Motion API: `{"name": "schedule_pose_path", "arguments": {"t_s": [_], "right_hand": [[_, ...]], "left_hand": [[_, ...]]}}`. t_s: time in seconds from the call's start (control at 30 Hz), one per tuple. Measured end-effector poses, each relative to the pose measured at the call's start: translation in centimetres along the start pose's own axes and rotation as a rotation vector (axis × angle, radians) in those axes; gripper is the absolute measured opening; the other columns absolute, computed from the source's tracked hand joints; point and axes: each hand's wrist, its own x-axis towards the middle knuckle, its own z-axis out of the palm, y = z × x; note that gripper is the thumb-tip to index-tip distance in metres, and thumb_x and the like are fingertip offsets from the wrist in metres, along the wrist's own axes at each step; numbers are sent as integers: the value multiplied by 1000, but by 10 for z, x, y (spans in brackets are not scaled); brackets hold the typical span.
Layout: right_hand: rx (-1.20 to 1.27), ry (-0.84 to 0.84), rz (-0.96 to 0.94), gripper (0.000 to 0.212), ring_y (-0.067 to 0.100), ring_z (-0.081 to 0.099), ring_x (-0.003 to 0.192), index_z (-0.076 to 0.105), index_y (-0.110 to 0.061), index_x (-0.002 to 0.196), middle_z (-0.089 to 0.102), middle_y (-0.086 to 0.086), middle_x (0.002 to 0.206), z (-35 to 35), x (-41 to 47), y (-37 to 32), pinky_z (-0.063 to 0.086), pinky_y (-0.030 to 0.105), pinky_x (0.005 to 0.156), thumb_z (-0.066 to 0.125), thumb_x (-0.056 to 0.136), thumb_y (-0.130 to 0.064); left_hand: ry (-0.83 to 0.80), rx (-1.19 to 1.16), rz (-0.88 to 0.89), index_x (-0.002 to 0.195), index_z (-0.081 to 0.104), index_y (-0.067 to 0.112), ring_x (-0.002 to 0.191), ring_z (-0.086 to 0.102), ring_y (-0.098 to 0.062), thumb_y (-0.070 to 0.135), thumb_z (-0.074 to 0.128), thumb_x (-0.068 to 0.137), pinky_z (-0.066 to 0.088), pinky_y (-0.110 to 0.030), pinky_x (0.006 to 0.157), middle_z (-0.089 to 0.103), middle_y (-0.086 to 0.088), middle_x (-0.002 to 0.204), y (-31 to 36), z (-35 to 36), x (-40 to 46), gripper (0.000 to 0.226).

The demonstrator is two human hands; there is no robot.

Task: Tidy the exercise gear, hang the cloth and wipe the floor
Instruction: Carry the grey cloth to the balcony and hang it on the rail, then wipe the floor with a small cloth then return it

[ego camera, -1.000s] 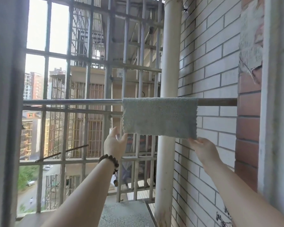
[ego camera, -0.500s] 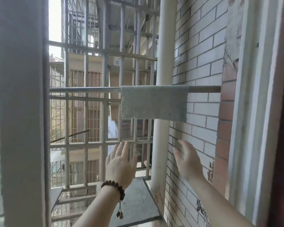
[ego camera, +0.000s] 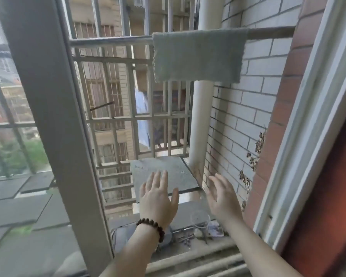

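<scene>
A grey-green cloth (ego camera: 198,56) hangs folded over a horizontal metal rail (ego camera: 112,40) outside the open window, in front of a white pipe. Both my hands are well below it and apart from it. My left hand (ego camera: 158,198), with a dark bead bracelet on the wrist, is open with fingers spread. My right hand (ego camera: 222,196) is also open, fingers pointing up. Neither hand holds anything. No exercise gear is in view.
A grey window frame post (ego camera: 54,126) stands at the left. A white vertical pipe (ego camera: 200,124) runs beside the white brick wall (ego camera: 248,108). Metal bars (ego camera: 140,118) close off the outside. A stone ledge (ego camera: 164,172) lies below, with small clutter (ego camera: 206,228) on the sill.
Both hands let go of the cloth's lower edge and dropped away from it, drawing back toward me. The view tilted down, so the cloth now sits higher in the frame.
</scene>
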Motion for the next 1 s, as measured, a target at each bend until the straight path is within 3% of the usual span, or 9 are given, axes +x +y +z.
{"name": "schedule_pose_path", "arguments": {"t_s": [0.3, 0.6, 0.77, 0.87, 1.0], "right_hand": [[42, -142, -11, 38, 29, 34, 135, 55, -9, 128, 43, 12, 143, 19, -101, 28, 27, 40, 111, 54, 94, -24], [136, -285, -249, 35, 28, 32, 138, 58, -8, 125, 45, 12, 143, 0, -216, 60, 24, 45, 115, 52, 93, -21], [245, -440, -370, 31, 31, 35, 136, 59, -8, 121, 49, 14, 138, -5, -284, 45, 26, 49, 114, 57, 91, -16], [273, -529, -450, 32, 33, 39, 134, 61, -7, 120, 51, 15, 135, -3, -328, 24, 23, 47, 113, 56, 91, -19], [346, -649, -553, 32, 24, 31, 140, 60, -10, 122, 47, 9, 140, -6, -395, -11, 13, 39, 117, 57, 92, -19]], "left_hand": [[-74, 88, -85, 153, 12, 26, 148, 5, -15, 52, 29, 97, 3, -38, 120, 15, 3, 160, 4, 25, -115, 64], [-107, 120, -409, 153, 11, 23, 148, 3, -16, 49, 31, 97, 3, -39, 120, 12, 1, 161, 49, 46, -282, 65], [-33, 193, -651, 138, 49, 14, 136, 41, -27, 50, 31, 87, 30, -49, 110, 51, -10, 141, 61, 32, -378, 65], [31, 230, -805, 133, 56, 13, 132, 45, -26, 48, 36, 83, 35, -50, 106, 56, -10, 135, 58, 20, -438, 63], [94, 267, -1009, 132, 56, 14, 133, 45, -25, 49, 34, 83, 34, -49, 107, 56, -8, 136, 56, -4, -518, 65]]}}
